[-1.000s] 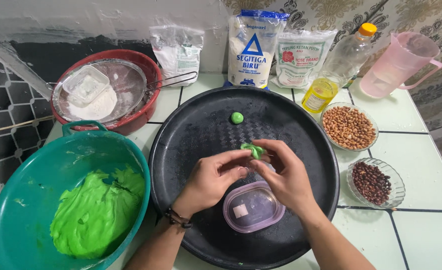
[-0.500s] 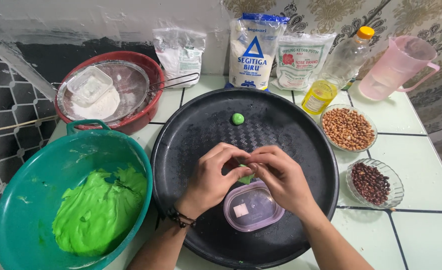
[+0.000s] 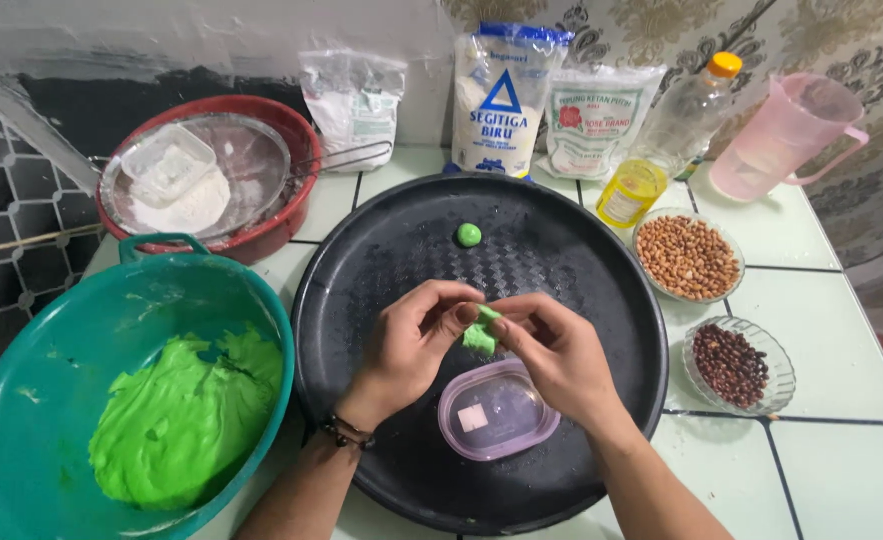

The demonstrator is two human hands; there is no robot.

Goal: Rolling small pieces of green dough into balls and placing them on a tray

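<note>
A small piece of green dough (image 3: 480,334) is pinched between the fingertips of the left hand (image 3: 414,340) and right hand (image 3: 554,352), held above the black tray (image 3: 382,260), near the pink-lidded container (image 3: 497,410), so it can be shaped. 1 finished ball (image 3: 469,234) is set farther back.

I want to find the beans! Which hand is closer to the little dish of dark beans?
Right. The right hand is just left of the dish of dark beans; the left hand is farther left, beyond the green dough piece.
</note>
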